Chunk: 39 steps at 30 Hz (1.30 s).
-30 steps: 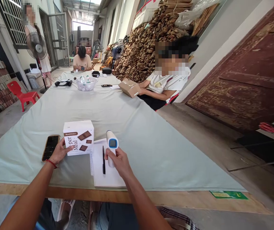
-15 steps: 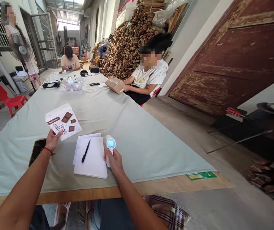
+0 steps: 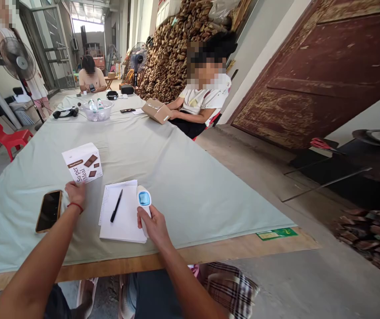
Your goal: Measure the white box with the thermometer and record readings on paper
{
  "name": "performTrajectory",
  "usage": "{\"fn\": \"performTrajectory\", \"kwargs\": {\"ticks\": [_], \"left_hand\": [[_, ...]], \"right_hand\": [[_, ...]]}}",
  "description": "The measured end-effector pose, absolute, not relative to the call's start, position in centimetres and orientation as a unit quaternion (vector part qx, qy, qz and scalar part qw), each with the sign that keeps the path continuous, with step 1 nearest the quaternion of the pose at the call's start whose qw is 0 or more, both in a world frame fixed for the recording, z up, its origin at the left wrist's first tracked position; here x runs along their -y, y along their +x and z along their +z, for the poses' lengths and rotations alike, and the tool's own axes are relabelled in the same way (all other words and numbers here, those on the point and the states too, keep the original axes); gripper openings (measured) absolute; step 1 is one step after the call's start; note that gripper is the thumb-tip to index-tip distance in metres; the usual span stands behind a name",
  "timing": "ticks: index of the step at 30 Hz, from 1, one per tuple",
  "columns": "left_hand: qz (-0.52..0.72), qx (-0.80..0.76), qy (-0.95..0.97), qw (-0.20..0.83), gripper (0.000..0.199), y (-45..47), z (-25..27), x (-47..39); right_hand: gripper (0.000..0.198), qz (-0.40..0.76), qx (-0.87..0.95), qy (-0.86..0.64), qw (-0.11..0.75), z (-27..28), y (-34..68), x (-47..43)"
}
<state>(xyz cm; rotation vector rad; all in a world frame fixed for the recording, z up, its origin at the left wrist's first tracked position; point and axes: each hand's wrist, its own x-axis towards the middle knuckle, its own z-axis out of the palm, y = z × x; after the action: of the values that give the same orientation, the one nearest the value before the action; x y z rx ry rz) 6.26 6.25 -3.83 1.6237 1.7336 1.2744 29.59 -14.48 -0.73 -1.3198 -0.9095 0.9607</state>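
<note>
My left hand [image 3: 76, 193], wearing a red string bracelet, is closed on the lower edge of a white printed packet [image 3: 82, 161] showing brown chocolate squares and the words "Su-per Meal". My right hand [image 3: 154, 223] grips the handle of a white infrared thermometer [image 3: 144, 200], whose blue-edged screen faces me. Between my hands lies a small stack of white paper [image 3: 125, 228] with a black pen [image 3: 116, 205] resting on it. A smartphone [image 3: 48, 211] with a dark screen lies to the left of my left wrist.
A pale green cloth [image 3: 209, 199] covers the table. Farther back stand a clear plastic basin [image 3: 98, 114] with bottles and a black headset [image 3: 65, 113]. A seated person on the right holds a cardboard box [image 3: 156, 110]. Another sits at the far end; a third stands behind a fan [image 3: 18, 60].
My left hand has moved slightly right, and the packet has turned and tilted, uncovering more of the phone. The thermometer has shifted a little left, over the paper's edge. The view has shifted slightly.
</note>
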Motion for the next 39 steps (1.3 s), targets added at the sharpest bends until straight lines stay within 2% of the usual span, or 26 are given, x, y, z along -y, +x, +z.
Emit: {"fn": "performTrajectory", "kwargs": {"ticks": [4,7,11,19,26,30,33,36,39], "left_hand": [[0.357,-0.634,0.667,0.158,0.025,9.4,-4.8,-3.7],[0.315,-0.593,0.724,0.16,0.028,12.1,-4.4,-3.1],[0.167,-0.527,0.816,0.17,0.032,14.4,-3.3,-3.9],[0.131,-0.499,0.817,0.257,0.01,12.7,-2.2,-4.7],[0.139,-0.478,0.785,0.37,0.021,9.7,-1.4,-3.9],[0.134,-0.473,0.771,0.406,0.024,8.7,-1.1,-3.6],[0.108,-0.474,0.776,0.401,0.021,8.5,-1.0,-3.2],[0.085,-0.488,0.789,0.363,0.019,8.5,-1.0,-2.7],[0.077,-0.511,0.801,0.304,0.017,8.7,-1.1,-2.0]], "right_hand": [[0.04,0.446,0.398,-0.549,0.585,1.6,27.6,16.7],[0.043,0.463,0.393,-0.535,0.587,2.8,26.5,17.9],[0.044,0.471,0.389,-0.533,0.586,3.8,25.8,18.8],[0.041,0.448,0.4,-0.54,0.59,4.8,25.5,19.8],[0.037,0.43,0.427,-0.553,0.572,4.5,25.8,19.8],[0.034,0.368,0.452,-0.602,0.546,2.7,27.7,18.9],[0.036,0.261,0.473,-0.689,0.482,0.7,30.3,17.4],[0.047,0.175,0.476,-0.79,0.346,-0.9,33.0,15.6],[0.049,0.125,0.488,-0.837,0.215,-1.7,35.1,14.3]]}}
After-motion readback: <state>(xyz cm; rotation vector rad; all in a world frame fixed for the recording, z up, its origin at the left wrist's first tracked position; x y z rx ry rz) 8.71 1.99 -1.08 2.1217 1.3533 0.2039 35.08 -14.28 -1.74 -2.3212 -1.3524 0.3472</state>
